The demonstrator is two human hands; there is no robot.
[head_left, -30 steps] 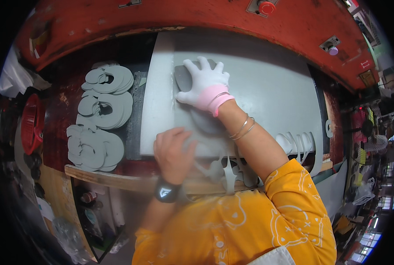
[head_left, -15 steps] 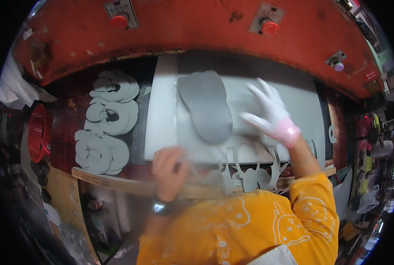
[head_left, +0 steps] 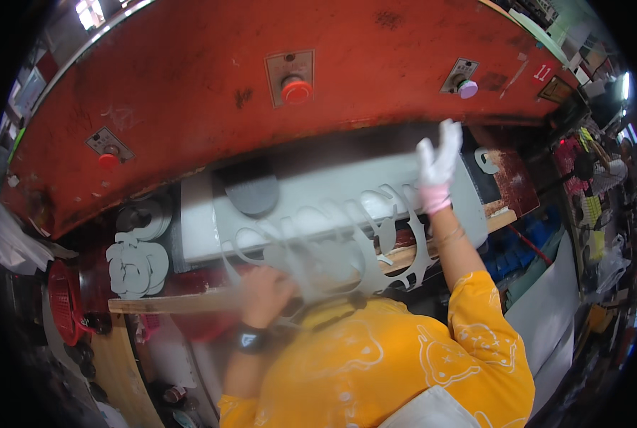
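My left hand point(head_left: 265, 294), bare and blurred, has its fingers curled at the near left part of a pale grey cut-out sheet point(head_left: 367, 262). This web of thin strips and rounded holes lies across the front edge of a white board point(head_left: 198, 232). My right hand point(head_left: 440, 162) wears a white glove with a pink cuff; its fingers point up and the thumb stands apart, holding nothing. It hovers above the board's right end, below a purple button point(head_left: 467, 89). A dark grey sole-shaped piece point(head_left: 254, 194) rests on the board, its far part hidden in shadow under the red machine.
A red machine beam point(head_left: 211, 85) spans the back, with red buttons point(head_left: 297, 90). Stacks of grey cut pieces point(head_left: 138, 265) sit left of the board. A wooden rail point(head_left: 168, 304) runs along the front. A red basket point(head_left: 64, 303) stands at far left.
The view has turned and shifted right. My right hand has moved away from the sole-shaped piece, up and right toward the purple button. The cut-out sheet has shifted left and farther over the board.
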